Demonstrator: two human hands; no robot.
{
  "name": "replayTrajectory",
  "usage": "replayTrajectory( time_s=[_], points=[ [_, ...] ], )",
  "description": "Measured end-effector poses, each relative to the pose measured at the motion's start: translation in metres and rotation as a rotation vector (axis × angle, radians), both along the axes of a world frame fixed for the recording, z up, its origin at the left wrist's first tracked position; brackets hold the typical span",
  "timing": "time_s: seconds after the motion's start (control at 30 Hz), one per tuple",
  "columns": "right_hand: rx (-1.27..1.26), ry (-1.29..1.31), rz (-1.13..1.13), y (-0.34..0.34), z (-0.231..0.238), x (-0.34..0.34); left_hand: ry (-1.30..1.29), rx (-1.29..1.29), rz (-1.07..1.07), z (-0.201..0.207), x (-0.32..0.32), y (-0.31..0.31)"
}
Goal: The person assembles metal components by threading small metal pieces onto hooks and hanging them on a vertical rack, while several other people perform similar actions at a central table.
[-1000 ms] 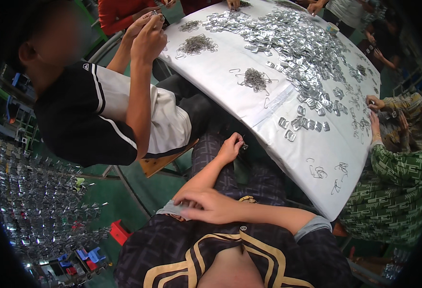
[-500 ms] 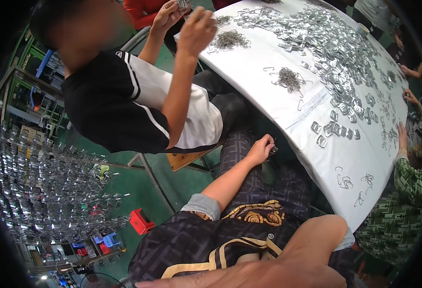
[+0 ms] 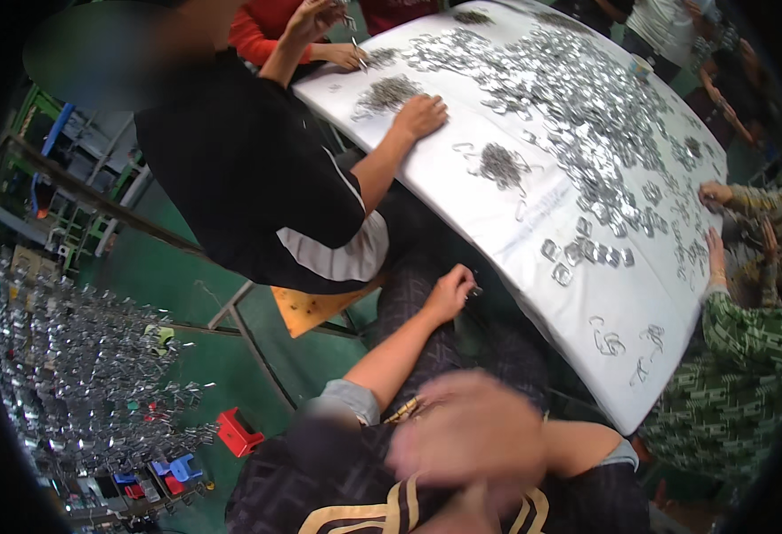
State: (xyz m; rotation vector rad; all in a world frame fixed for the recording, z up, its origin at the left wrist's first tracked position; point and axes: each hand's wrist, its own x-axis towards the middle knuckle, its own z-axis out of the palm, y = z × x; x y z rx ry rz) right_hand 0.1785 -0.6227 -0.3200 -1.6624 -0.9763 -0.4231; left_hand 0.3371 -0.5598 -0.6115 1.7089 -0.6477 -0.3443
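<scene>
My left hand (image 3: 449, 295) is over my left thigh, below the edge of the white table (image 3: 440, 200). Its fingers are closed on a small metal piece (image 3: 474, 291), only partly visible and too small to name surely. My right hand (image 3: 469, 432) is raised close in front of my chest. Motion smears its fingers, so I cannot tell whether it holds anything. Beyond my left hand, on the table, lie loose shiny square metal pieces (image 3: 603, 254) and a pile of bent wire hooks (image 3: 500, 167).
A large heap of shiny metal pieces (image 3: 560, 98) covers the table's far part. At my left a person in black (image 3: 239, 178) reaches onto a wire hook pile (image 3: 389, 93). A person in green sleeves (image 3: 720, 374) sits right. A red stool (image 3: 239, 433) and hanging metal parts (image 3: 97, 365) are left.
My right hand has risen from the lower edge toward my chest. My left hand stays low with its metal piece. The person at left has lowered a hand onto the table.
</scene>
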Motion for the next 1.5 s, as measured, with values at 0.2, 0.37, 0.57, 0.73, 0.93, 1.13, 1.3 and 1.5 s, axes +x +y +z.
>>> replayTrajectory(
  time_s=[0.2, 0.37, 0.57, 0.73, 0.93, 1.13, 1.3, 1.5],
  points=[
    [-0.176, 0.414, -1.301, -0.094, -0.111, 0.027, -0.008, -0.033, 0.010, -0.004, -0.003, 0.000],
    [-0.520, 0.470, -1.512, -0.144, -0.169, 0.026, -0.043, -0.010, -0.015, 0.003, -0.005, 0.000],
    [-0.596, 0.518, -1.537, -0.143, -0.172, 0.042, 0.034, 0.037, -0.048, 0.008, -0.005, 0.004],
    [-0.474, 0.716, -1.534, -0.164, -0.168, 0.046, 0.000, -0.002, -0.034, 0.026, -0.010, 0.010],
    [0.766, 0.951, -0.835, -0.131, -0.152, 0.030, 0.021, -0.080, -0.113, 0.071, -0.030, 0.004],
    [0.754, 0.953, -0.806, -0.090, -0.153, 0.024, 0.001, -0.133, -0.123, 0.119, -0.051, -0.001],
    [0.608, 0.828, -0.837, -0.079, -0.154, 0.022, -0.042, -0.064, -0.131, 0.129, -0.055, 0.002],
    [0.487, 0.735, -0.884, -0.075, -0.155, 0.017, -0.046, 0.021, -0.164, 0.127, -0.058, 0.006]
  ],
)
